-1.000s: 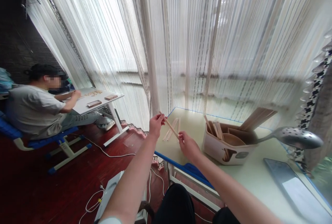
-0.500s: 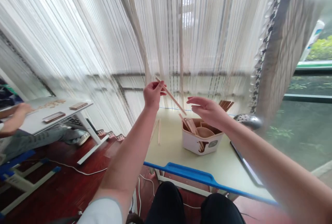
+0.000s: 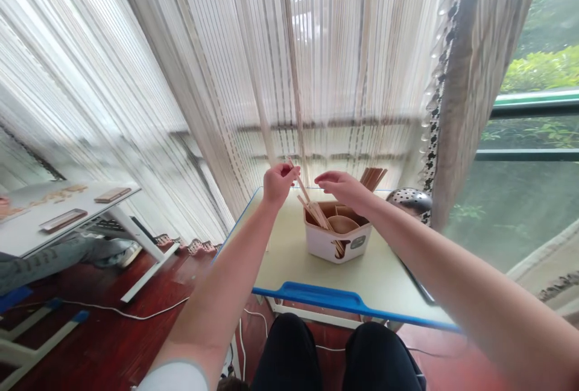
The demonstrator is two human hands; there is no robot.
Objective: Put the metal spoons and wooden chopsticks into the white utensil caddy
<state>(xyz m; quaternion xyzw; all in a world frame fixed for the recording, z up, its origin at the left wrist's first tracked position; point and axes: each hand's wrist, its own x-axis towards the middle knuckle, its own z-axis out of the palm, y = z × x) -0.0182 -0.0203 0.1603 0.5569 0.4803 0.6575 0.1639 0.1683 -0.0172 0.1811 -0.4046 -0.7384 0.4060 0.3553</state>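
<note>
My left hand (image 3: 279, 182) is closed on a wooden chopstick (image 3: 302, 186) that slants down into the left side of a white utensil holder (image 3: 337, 245) on a pale table (image 3: 289, 258). Several chopsticks (image 3: 319, 215) lean in that side of the holder. Wooden utensils (image 3: 372, 177) stick up at its back. My right hand (image 3: 342, 188) hovers above the holder, fingers curled and apart, holding nothing.
A metal slotted ladle (image 3: 411, 200) lies right of the holder. The table has a blue front edge (image 3: 325, 298). String curtains (image 3: 253, 65) hang close behind. At the left stands another white desk (image 3: 54, 216), with a seated person's legs (image 3: 54, 255) under it. Cables (image 3: 136, 312) cross the red floor.
The view swung right and the holder came to the centre. My left hand carried the chopstick from the table's left part to the holder and lowered its tip in. My right hand let go.
</note>
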